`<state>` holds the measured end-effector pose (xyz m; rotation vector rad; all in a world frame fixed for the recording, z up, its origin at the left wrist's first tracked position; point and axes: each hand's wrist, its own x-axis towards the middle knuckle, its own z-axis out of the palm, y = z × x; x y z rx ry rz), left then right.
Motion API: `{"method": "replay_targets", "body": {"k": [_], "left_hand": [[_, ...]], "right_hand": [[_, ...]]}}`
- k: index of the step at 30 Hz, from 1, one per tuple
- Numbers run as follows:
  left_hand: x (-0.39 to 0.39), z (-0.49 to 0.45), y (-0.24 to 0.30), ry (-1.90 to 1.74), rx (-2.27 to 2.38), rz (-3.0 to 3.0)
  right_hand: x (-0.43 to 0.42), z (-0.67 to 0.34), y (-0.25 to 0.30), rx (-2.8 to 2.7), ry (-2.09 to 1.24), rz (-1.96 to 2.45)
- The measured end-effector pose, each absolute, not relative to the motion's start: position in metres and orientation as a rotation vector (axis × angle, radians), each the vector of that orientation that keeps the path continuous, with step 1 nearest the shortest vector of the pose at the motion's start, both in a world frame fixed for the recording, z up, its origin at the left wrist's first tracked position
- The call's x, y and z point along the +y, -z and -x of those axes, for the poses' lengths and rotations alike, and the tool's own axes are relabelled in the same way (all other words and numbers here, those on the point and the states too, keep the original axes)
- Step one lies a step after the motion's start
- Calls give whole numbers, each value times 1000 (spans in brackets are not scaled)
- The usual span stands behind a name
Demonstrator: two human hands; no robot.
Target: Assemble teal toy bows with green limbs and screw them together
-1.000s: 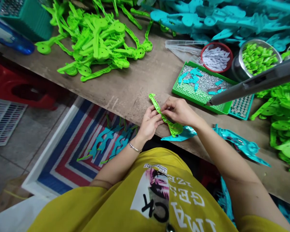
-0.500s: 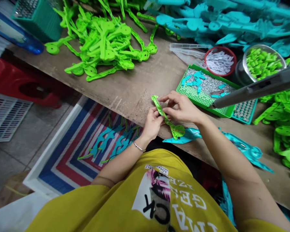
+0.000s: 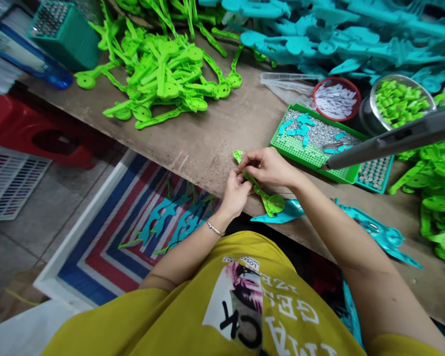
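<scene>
A long lime-green plastic part (image 3: 273,203) with a round end lies slantwise between my hands at the table's front edge. My left hand (image 3: 236,192) is closed around its middle from the near side. From the far side my right hand (image 3: 267,165) pinches at the same stretch, its thumb and fingers pressed against the part and close to my left fingertips. Anything small between the fingertips is hidden. Under the round end rests a turquoise plastic piece (image 3: 291,211). Another turquoise piece (image 3: 378,230) lies beyond my right forearm.
A green basket (image 3: 315,163) holds small metal parts and turquoise bits. Behind it stand a red bowl (image 3: 336,99) of white pieces and a metal bowl (image 3: 400,101) of green pieces. A grey bar (image 3: 389,138) juts in from the right. Green parts (image 3: 166,74) pile up at the back left.
My right hand has come down and left, its fingers now curled over the green part near my left fingertips. Earlier its index finger reached further out, toward the part's upper end.
</scene>
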<state>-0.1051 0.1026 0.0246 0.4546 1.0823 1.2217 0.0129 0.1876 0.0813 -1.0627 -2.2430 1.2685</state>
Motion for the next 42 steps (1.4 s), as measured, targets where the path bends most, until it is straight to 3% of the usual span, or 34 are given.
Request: {"method": "replay_targets", "body": {"k": [10,31,42], "left_hand": [[103,106,-24,-1189,1100,-464],[105,102,-28,-1190,1087,-455],[104,102,-24,-1198,1149,-449]], "right_hand": [[196,-8,-57,-2145,-1315,1088],[202,-11,-84,-2197,-1552,969],[195,-11,-80,-2480,-1028,1077]]}}
